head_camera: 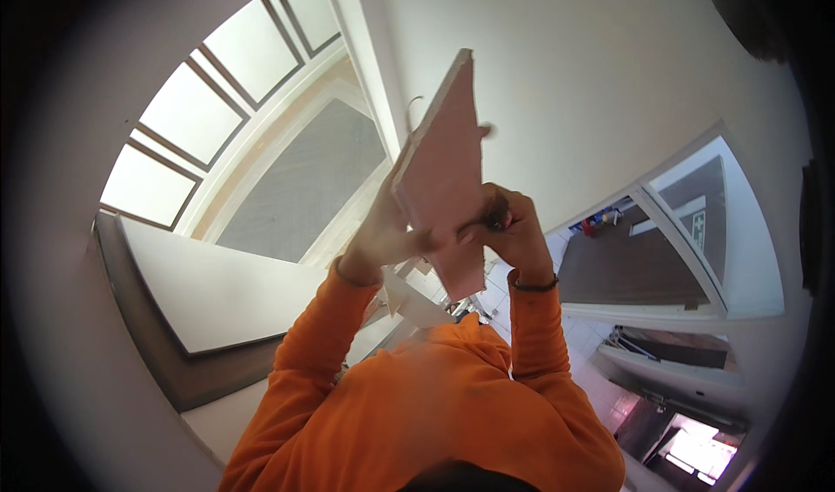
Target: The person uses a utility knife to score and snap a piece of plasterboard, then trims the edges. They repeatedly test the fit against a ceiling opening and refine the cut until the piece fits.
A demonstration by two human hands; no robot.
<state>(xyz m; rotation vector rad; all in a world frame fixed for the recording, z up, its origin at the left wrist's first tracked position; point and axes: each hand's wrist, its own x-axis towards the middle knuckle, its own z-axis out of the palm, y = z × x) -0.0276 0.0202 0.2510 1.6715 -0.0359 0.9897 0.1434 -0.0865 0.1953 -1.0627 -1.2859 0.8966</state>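
A flat pinkish board point(447, 159), which looks like a plasterboard offcut, is raised in front of my chest, its long pale edge tilted. My left hand point(385, 231) grips it from the left side, thumb across the face. On the other side my right hand point(525, 221) holds a small dark object point(494, 211) against or very near the board's right edge; blur hides what kind it is. My right fingertips reach the board's face. A thin curved strand point(412, 110) and a small blurred knob-like shape point(486, 130) show beside the board's upper part.
A broad white surface point(587, 87) lies behind the board. White panels with dark trim point(222, 113) line the left, above a grey recessed panel point(313, 179). Glazed framing point(678, 244) stands right, over a tiled floor point(580, 338). A pale sheet point(417, 303) is below my hands.
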